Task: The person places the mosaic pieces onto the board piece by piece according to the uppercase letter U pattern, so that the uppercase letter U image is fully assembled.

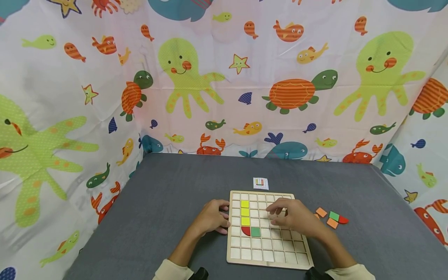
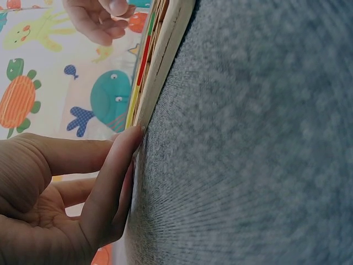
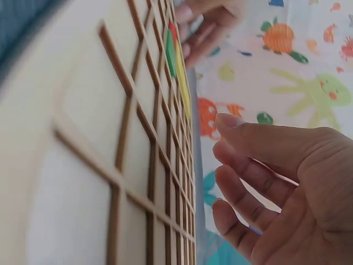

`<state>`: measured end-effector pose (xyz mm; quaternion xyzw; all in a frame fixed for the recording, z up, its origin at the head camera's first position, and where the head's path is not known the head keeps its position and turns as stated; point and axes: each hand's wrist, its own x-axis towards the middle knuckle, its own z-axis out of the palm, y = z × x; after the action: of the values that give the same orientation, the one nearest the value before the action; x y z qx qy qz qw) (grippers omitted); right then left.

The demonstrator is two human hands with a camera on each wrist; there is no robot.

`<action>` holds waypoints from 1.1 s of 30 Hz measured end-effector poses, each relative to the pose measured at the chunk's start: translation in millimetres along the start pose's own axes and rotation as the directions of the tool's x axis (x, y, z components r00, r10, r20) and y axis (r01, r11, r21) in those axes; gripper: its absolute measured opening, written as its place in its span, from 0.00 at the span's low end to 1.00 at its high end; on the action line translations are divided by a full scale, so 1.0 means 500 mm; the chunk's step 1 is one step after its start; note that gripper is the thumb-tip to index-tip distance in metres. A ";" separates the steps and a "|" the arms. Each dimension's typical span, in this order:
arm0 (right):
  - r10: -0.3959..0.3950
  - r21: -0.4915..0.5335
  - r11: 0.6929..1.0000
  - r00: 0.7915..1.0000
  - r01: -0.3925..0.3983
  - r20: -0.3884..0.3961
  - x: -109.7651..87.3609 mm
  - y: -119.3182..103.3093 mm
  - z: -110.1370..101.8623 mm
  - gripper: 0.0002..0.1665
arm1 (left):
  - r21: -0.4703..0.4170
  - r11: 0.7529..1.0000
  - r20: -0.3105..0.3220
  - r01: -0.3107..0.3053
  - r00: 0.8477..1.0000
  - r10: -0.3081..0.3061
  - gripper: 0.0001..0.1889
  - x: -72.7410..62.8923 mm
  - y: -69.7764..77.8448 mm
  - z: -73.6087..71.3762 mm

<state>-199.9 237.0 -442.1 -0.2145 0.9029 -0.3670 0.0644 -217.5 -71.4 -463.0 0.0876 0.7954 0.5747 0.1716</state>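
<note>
On a gray table (image 1: 157, 194), a wooden grid board (image 1: 267, 263) carries a red quarter-round piece (image 1: 246, 231) beside a green tile (image 1: 256, 232). The left hand (image 1: 211, 217) rests half-open fingers against the board's left edge; the right hand (image 1: 295, 216), loosely curved and empty, hovers over its right side. Three yellow tiles (image 1: 245, 212) run lengthwise away, nearer the left hand. Loose tiles (image 1: 334, 216) lie rightward, nearer the right hand; beyond, a pattern card (image 1: 260, 183).
</note>
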 end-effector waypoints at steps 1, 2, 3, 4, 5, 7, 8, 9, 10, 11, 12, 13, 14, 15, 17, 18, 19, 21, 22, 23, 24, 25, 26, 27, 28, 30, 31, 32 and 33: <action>0.014 -0.002 1.000 1.000 -0.014 -0.012 -0.002 0.005 -0.006 0.15 | 0.003 1.000 0.000 0.001 1.000 -0.001 0.37 0.000 0.000 0.000; 0.023 -0.010 1.000 0.999 -0.024 -0.025 -0.003 0.010 -0.012 0.15 | 0.006 1.000 -0.001 0.002 1.000 -0.002 0.37 0.001 0.000 0.001; 0.029 -0.013 0.999 0.999 -0.030 -0.037 -0.005 0.016 -0.018 0.15 | 0.009 1.000 0.000 0.003 1.000 -0.003 0.37 0.001 0.000 0.001; 0.031 -0.017 0.999 0.998 -0.032 -0.049 -0.006 0.022 -0.023 0.15 | 0.010 1.000 0.000 0.006 1.000 -0.006 0.37 0.001 0.000 0.001; 0.034 -0.019 0.999 0.998 -0.035 -0.061 -0.008 0.028 -0.028 0.15 | 0.012 1.000 -0.001 0.008 1.000 -0.008 0.37 0.001 0.000 0.001; 0.040 -0.020 0.999 0.996 -0.042 -0.086 -0.011 0.040 -0.038 0.15 | 0.015 1.000 0.001 0.010 1.000 -0.010 0.37 0.000 -0.001 0.000; 0.041 -0.022 0.999 0.995 -0.043 -0.095 -0.013 0.045 -0.042 0.15 | 0.013 1.000 0.002 0.010 1.000 -0.010 0.37 0.000 -0.001 0.000; 0.044 -0.018 0.999 0.994 -0.046 -0.103 -0.015 0.051 -0.046 0.16 | 0.010 1.000 0.004 0.010 1.000 -0.010 0.37 -0.001 -0.001 0.000; 0.049 -0.017 0.999 0.993 -0.051 -0.109 -0.016 0.056 -0.050 0.16 | 0.007 1.000 0.005 0.011 1.000 -0.011 0.37 -0.001 -0.001 0.000; 0.055 -0.010 0.998 0.992 -0.056 -0.114 -0.018 0.062 -0.053 0.16 | 0.007 1.000 0.006 0.011 1.000 -0.011 0.37 -0.001 -0.001 -0.001; 0.062 -0.001 0.998 0.991 -0.063 -0.119 -0.020 0.068 -0.057 0.16 | 0.008 1.000 0.006 0.011 1.000 -0.011 0.37 -0.001 -0.001 -0.001; 0.076 0.008 0.997 0.990 -0.076 -0.121 -0.022 0.073 -0.061 0.16 | 0.008 1.000 0.006 0.011 1.000 -0.011 0.37 0.000 -0.001 -0.001; 0.093 0.019 0.996 0.988 -0.091 -0.121 -0.024 0.079 -0.065 0.17 | 0.008 1.000 0.008 0.011 1.000 -0.011 0.37 0.000 -0.001 -0.002; 0.105 0.024 0.994 0.987 -0.103 -0.124 -0.027 0.085 -0.069 0.18 | 0.009 1.000 0.009 0.011 1.000 -0.012 0.37 0.000 -0.001 -0.002; 0.135 0.024 0.991 0.982 -0.133 -0.132 -0.030 0.097 -0.076 0.19 | 0.010 1.000 0.008 0.012 1.000 -0.012 0.37 0.001 -0.001 -0.002; 0.155 0.025 0.988 0.978 -0.153 -0.137 -0.032 0.104 -0.080 0.20 | 0.010 1.000 0.010 0.011 1.000 -0.011 0.37 0.001 0.000 -0.002; 0.169 0.022 0.986 0.975 -0.167 -0.142 -0.035 0.110 -0.085 0.20 | 0.008 1.000 0.011 0.011 1.000 -0.011 0.37 0.002 0.000 -0.002; 0.185 0.013 0.983 0.971 -0.185 -0.154 -0.041 0.123 -0.094 0.21 | 0.004 1.000 0.011 0.010 1.000 -0.010 0.37 0.002 0.001 -0.002; 0.196 0.011 0.980 0.968 -0.197 -0.159 -0.044 0.128 -0.098 0.21 | 0.002 1.000 0.012 0.009 1.000 -0.009 0.37 0.002 0.001 -0.002; 0.203 0.013 0.979 0.966 -0.204 -0.161 -0.048 0.134 -0.103 0.22 | 0.001 1.000 0.012 0.009 1.000 -0.009 0.37 0.002 0.001 -0.002; 0.211 0.015 0.977 0.964 -0.211 -0.163 -0.052 0.140 -0.107 0.23 | 0.001 1.000 0.012 0.009 1.000 -0.009 0.37 0.002 0.001 -0.002; 0.216 0.012 0.976 0.963 -0.217 -0.164 -0.055 0.145 -0.111 0.23 | 0.000 1.000 0.013 0.009 1.000 -0.009 0.37 0.002 0.000 -0.002; 0.222 0.014 0.975 0.961 -0.223 -0.166 -0.059 0.149 -0.115 0.24 | 0.000 1.000 0.013 0.009 1.000 -0.009 0.37 0.002 0.000 -0.002; 0.228 0.016 0.973 0.959 -0.229 -0.168 -0.062 0.154 -0.118 0.25 | -0.002 1.000 0.013 0.010 1.000 -0.010 0.37 0.002 0.000 -0.002; 0.236 0.015 0.971 0.956 -0.237 -0.172 -0.066 0.158 -0.122 0.25 | -0.001 1.000 0.014 0.011 1.000 -0.011 0.37 0.003 -0.001 -0.003; 0.249 0.010 0.968 0.951 -0.252 -0.184 -0.073 0.165 -0.128 0.25 | -0.002 1.000 0.015 0.013 1.000 -0.013 0.37 0.003 -0.001 -0.003; 0.257 0.008 0.966 0.947 -0.260 -0.191 -0.077 0.169 -0.132 0.25 | -0.003 1.000 0.016 0.014 1.000 -0.014 0.37 0.003 -0.001 -0.002; 0.263 0.004 0.963 0.944 -0.268 -0.196 -0.081 0.173 -0.135 0.25 | -0.005 1.000 0.017 0.014 1.000 -0.014 0.37 0.003 -0.002 -0.003; 0.269 -0.006 0.961 0.941 -0.276 -0.203 -0.085 0.177 -0.139 0.25 | -0.004 1.000 0.017 0.014 1.000 -0.014 0.37 0.003 -0.002 -0.002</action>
<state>-210.8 355.8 -454.8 -0.0506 0.9318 -0.3589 0.0198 -219.1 -72.3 -463.7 0.0865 0.7932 0.5745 0.1826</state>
